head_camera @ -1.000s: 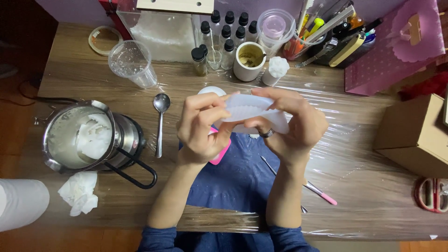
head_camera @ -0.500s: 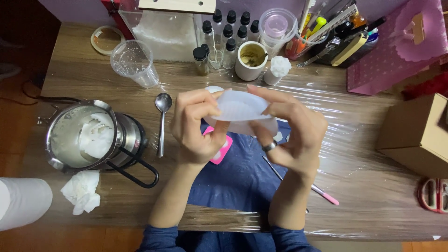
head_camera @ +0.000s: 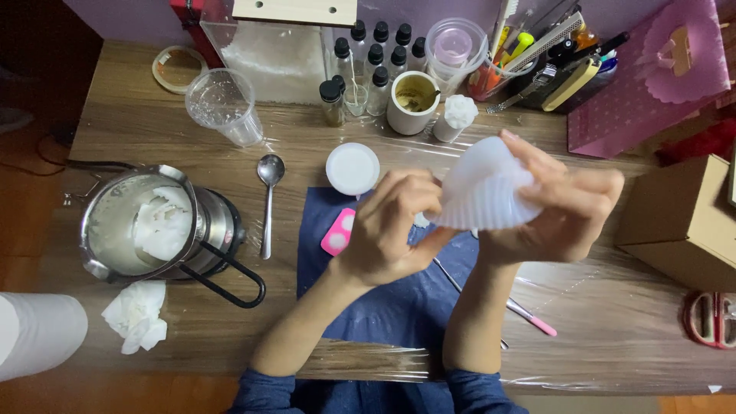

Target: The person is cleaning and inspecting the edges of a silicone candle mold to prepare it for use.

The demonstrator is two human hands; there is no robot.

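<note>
Below, both hands (head_camera: 475, 215) grip a white ribbed mould (head_camera: 483, 192) over the film-covered wooden table (head_camera: 613, 307).

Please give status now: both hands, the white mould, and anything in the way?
Left hand grips mould's rim. Right hand cups white mould, held above blue cloth. Nothing between the hands; pink mould and round lid lie below.

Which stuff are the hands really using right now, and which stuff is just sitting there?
In use:
left hand
right hand
white ridged mould, held in both

Just lying about:
spoon
metal pot
clear cup
round white lid
pink mould
crumpled tissue
</note>
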